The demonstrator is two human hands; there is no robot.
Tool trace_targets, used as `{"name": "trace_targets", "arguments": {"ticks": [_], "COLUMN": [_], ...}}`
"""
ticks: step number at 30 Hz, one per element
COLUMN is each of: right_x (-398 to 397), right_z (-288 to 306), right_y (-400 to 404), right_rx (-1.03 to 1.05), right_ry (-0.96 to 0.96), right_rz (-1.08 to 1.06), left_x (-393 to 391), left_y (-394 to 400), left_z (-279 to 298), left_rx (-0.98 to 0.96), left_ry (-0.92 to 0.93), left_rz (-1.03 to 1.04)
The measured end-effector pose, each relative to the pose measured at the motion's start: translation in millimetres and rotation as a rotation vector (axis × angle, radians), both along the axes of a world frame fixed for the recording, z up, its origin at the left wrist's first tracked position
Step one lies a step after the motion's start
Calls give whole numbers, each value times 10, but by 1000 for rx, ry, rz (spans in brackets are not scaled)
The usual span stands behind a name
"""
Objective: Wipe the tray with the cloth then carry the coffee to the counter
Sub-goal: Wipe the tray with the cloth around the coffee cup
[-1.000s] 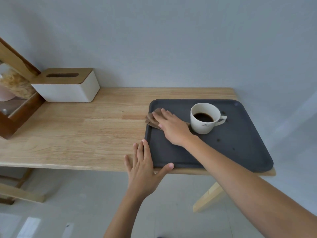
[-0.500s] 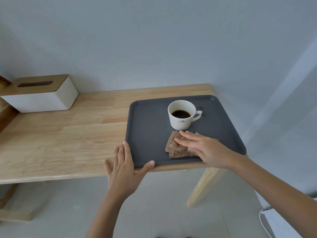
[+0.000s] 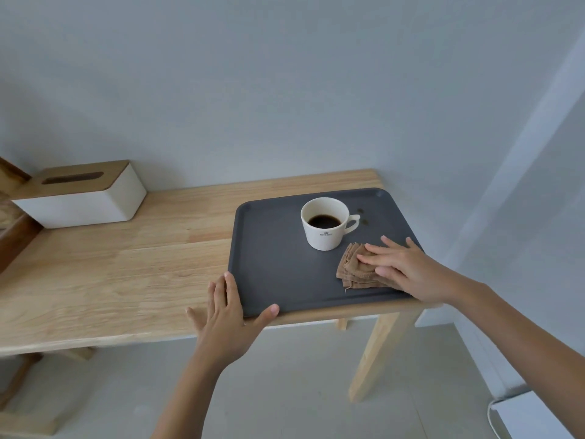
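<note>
A dark grey tray (image 3: 272, 264) lies at the right end of a wooden table (image 3: 126, 274). On it stands a white cup of black coffee (image 3: 326, 224), handle to the right. Two small dark spots (image 3: 362, 217) mark the tray just right of the cup. A folded brown cloth (image 3: 354, 269) lies on the tray's front right part, and my right hand (image 3: 402, 267) presses flat on it with fingers spread. My left hand (image 3: 228, 315) braces the tray's front left corner, thumb on the front rim, fingers along the left edge.
A white tissue box with a wooden lid (image 3: 82, 194) stands at the back left of the table. A wooden frame (image 3: 12, 223) shows at the far left edge. A wall runs right behind the table. A white object (image 3: 531, 413) sits on the floor at bottom right.
My right hand has slid the cloth from the tray's left edge, round the front of the cup, to the front right part. The left hand stays on the front left corner.
</note>
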State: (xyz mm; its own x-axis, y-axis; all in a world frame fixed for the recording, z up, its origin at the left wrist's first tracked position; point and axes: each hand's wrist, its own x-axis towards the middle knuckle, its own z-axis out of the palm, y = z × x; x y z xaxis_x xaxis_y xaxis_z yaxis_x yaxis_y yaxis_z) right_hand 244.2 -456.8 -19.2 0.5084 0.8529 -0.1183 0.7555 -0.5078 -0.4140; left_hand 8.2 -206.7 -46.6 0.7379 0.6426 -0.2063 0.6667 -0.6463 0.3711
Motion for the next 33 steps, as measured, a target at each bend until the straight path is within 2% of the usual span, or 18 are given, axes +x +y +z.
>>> {"name": "trace_targets", "arguments": {"ticks": [2, 4, 7, 11, 17, 24, 33], "right_x": [1, 26, 75, 129, 187, 280, 325], "right_z": [151, 271, 306, 224, 148, 150, 254], "right_y": [83, 227, 480, 707, 816, 1122, 1970], "right_rx": [189, 376, 434, 468, 608, 608, 563], "right_ry": [63, 81, 139, 243, 376, 474, 523], "right_rz": [-111, -231, -303, -383, -469, -446, -328], "left_x": [81, 281, 725, 1182, 1451, 1419, 1403], "left_y": [-6, -40, -131, -251, -213, 110, 953], "left_z": [104, 222, 328, 263, 169, 238, 316], "left_rx": [-17, -35, -150, -359, -450, -431, -315], "left_ry": [-45, -209, -425, -557, -695, -787, -763], "left_rz": [-21, -62, -154, -175, -116, -138, -137]}}
